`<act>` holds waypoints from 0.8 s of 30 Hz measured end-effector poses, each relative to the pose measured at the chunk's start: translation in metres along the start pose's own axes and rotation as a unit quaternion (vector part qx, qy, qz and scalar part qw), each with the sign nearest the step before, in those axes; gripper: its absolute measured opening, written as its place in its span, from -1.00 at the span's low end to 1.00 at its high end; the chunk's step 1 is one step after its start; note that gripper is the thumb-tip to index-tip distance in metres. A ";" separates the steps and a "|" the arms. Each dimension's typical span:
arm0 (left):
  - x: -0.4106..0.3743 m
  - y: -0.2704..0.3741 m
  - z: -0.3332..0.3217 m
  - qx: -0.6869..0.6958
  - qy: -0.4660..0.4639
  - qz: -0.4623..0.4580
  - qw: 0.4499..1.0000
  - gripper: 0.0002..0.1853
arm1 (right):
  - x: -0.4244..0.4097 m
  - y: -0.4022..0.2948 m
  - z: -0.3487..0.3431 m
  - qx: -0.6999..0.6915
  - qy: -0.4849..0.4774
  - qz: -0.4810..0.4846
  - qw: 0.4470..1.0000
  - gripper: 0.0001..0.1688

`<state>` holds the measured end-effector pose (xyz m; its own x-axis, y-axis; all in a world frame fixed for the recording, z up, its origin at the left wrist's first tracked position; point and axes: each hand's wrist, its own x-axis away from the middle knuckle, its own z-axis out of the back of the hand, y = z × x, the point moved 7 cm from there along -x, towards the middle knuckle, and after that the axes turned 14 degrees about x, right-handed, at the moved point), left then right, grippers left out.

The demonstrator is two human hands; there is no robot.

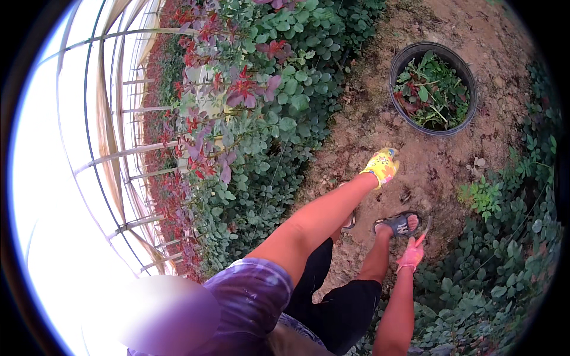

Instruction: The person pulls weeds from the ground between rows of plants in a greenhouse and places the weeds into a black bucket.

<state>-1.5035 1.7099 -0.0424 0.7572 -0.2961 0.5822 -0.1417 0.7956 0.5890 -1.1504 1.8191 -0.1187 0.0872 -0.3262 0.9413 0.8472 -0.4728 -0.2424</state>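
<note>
My left hand, in a yellow flowered glove, reaches out over the soil path, short of the black plastic tub. Its fingers curl away from view, so whether anything is in them is hidden. Cut greenery, mostly green leaves and stems with some dark red leaves, lies in the tub. My right hand, gloved in pink, is low beside my sandalled foot. It grips the orange handle of a small hand tool with a narrow metal end; the tool's exact kind is unclear.
Rose bushes with red young shoots line the left of the bare soil path. More leafy plants crowd the right edge, with a light green weed there. Greenhouse framing stands at far left.
</note>
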 end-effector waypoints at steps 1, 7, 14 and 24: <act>0.017 -0.039 0.004 -0.017 0.017 0.038 0.999 -0.53 | 0.000 -0.003 0.000 0.022 0.001 0.004 1.000 -0.73; 0.087 -0.105 0.044 0.000 0.028 0.180 0.983 -0.52 | -0.014 -0.056 0.012 0.026 -0.008 -0.002 1.000 -0.71; 0.086 -0.105 0.081 0.063 0.063 0.240 0.967 -0.53 | -0.040 -0.177 -0.005 -0.004 -0.043 0.036 0.998 -0.41; -0.025 0.006 0.093 0.160 0.015 0.113 0.981 -0.60 | -0.057 -0.365 -0.064 -0.071 0.027 0.053 0.996 0.07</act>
<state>-1.5824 1.6727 -0.0011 0.7018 -0.1119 0.7035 -0.4962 0.6317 0.5955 -1.4982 1.9581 -0.0984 0.1414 -0.4219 0.8955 0.7518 -0.5427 -0.3744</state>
